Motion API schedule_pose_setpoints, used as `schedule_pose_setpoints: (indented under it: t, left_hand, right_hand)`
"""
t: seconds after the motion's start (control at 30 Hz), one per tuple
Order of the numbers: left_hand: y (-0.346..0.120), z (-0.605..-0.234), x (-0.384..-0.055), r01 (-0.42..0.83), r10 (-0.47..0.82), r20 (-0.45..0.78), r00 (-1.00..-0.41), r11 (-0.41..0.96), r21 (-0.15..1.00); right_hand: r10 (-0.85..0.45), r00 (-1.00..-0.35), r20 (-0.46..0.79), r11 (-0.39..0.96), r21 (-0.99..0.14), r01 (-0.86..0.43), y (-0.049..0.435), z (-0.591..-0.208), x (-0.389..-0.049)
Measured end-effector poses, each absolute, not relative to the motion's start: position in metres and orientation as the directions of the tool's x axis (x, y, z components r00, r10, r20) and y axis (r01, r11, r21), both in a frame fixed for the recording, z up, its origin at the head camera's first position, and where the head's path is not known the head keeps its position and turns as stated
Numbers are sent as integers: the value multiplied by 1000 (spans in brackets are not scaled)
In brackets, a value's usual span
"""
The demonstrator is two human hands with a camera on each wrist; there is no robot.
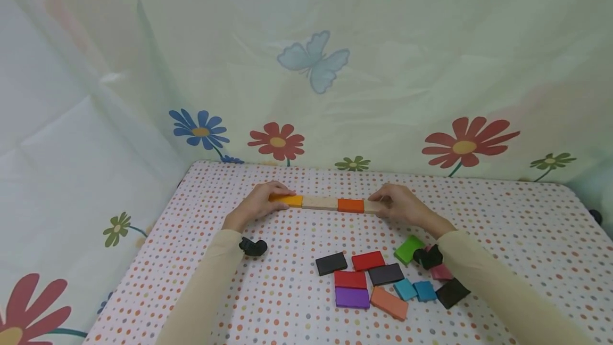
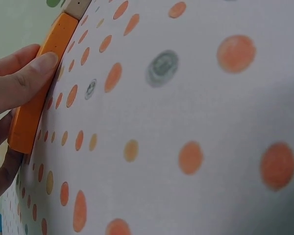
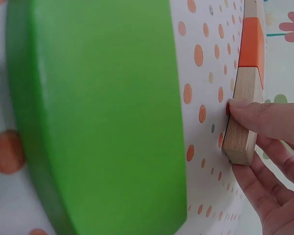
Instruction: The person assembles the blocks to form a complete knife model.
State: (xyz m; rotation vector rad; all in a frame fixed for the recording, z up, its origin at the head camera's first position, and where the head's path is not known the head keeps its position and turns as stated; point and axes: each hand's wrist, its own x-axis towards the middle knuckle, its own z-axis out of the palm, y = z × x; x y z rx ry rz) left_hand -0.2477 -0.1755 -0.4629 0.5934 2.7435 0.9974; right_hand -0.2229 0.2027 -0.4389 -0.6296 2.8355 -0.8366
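Four blocks would be too exact to stress, so several wooden blocks lie end to end in a straight row across the table. At the row's left end my left hand (image 1: 257, 204) grips a yellow-orange block (image 2: 45, 83), thumb on its near side and fingers behind. A plain wood block (image 1: 320, 203) and an orange block (image 1: 350, 205) sit in the middle of the row. My right hand (image 1: 399, 204) pinches the plain wood block (image 3: 242, 112) at the right end, its thumb on the near face and the other fingers around the far side and end.
Nearer me lie loose blocks: black (image 1: 331, 264), red (image 1: 367, 260), purple (image 1: 351, 297), salmon (image 1: 389, 303), blue (image 1: 424, 291) and green (image 3: 108, 112). The green one is close under my right wrist. A flowered curtain (image 1: 383, 95) stands behind the dotted tablecloth (image 1: 268, 292).
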Motion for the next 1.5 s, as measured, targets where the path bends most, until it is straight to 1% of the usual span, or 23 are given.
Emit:
schedule_pose_setpoints:
  t: [0.17, 0.3, 0.43, 0.5, 0.57, 0.67, 0.8, 0.9, 1.0, 1.13, 1.3, 1.4, 1.5]
  left_hand:
    - [-176, -466, -245, 330, 435, -5, -900, 691, 643]
    - [-176, -466, -246, 337, 436, 3, -900, 690, 641]
    - [-175, -466, -247, 330, 433, 2, -902, 685, 649]
    - [-175, -466, -247, 330, 434, 2, -901, 681, 654]
    - [-175, -467, -247, 336, 437, 8, -899, 679, 653]
    - [-175, -467, -247, 337, 436, 10, -900, 680, 651]
    - [-176, -468, -248, 329, 431, 5, -903, 682, 653]
    - [-176, -468, -248, 329, 430, 8, -903, 679, 656]
    - [-176, -468, -248, 337, 432, 18, -902, 676, 655]
    - [-176, -468, -248, 336, 428, 19, -903, 679, 653]
    - [-176, -467, -248, 313, 414, 3, -910, 683, 660]
    - [-176, -467, -247, 317, 415, 7, -910, 683, 658]
    - [-176, -466, -247, 324, 420, 12, -908, 683, 654]
  right_hand:
    - [-407, -913, -18, 761, -559, -329, 201, -442, -220]
    - [-425, -905, -7, 772, -525, -358, 199, -437, -217]
    - [-435, -900, 39, 793, -458, -403, 198, -430, -209]
    - [-444, -894, 64, 786, -450, -423, 198, -424, -202]
    - [-462, -884, 76, 767, -465, -441, 198, -418, -193]
    - [-530, -845, 72, 719, -489, -493, 196, -412, -177]
    - [-646, -762, 40, 643, -509, -572, 192, -411, -155]
    - [-704, -710, 15, 594, -534, -601, 188, -415, -143]
    - [-727, -686, -13, 576, -555, -600, 186, -422, -136]
    - [-727, -685, -42, 581, -570, -581, 186, -430, -133]
    - [-717, -697, -25, 586, -564, -582, 184, -435, -132]
    - [-713, -701, -5, 599, -523, -606, 180, -436, -131]
    - [-709, -705, -10, 629, -462, -625, 174, -435, -131]
